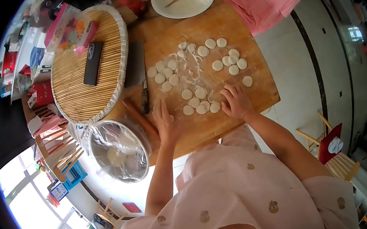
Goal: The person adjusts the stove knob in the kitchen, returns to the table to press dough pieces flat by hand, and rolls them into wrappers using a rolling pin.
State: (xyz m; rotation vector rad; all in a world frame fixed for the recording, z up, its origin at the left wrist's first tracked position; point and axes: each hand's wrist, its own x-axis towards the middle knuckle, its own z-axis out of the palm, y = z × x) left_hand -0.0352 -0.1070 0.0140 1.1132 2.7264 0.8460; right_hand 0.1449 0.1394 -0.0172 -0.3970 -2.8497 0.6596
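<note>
Several round white dough discs [201,93] cluster on a floured brown wooden tabletop [162,32] between the nearer right hand [236,102], its grip loosely curled and apart, and the outstretched left hand [164,120], a brown wooden rolling pin [140,118] slanting along its outer side.

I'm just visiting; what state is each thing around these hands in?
Left hand: open, palm down
Right hand: open, fingers bent
Dough: flattened rounds, some overlapping
Board: dusted with flour
Rolling pin: lying unheld
Cleaver: lying unheld
Phone: back up on tray
Bowl: uncovered, flour inside
Basin: covered with film
</note>
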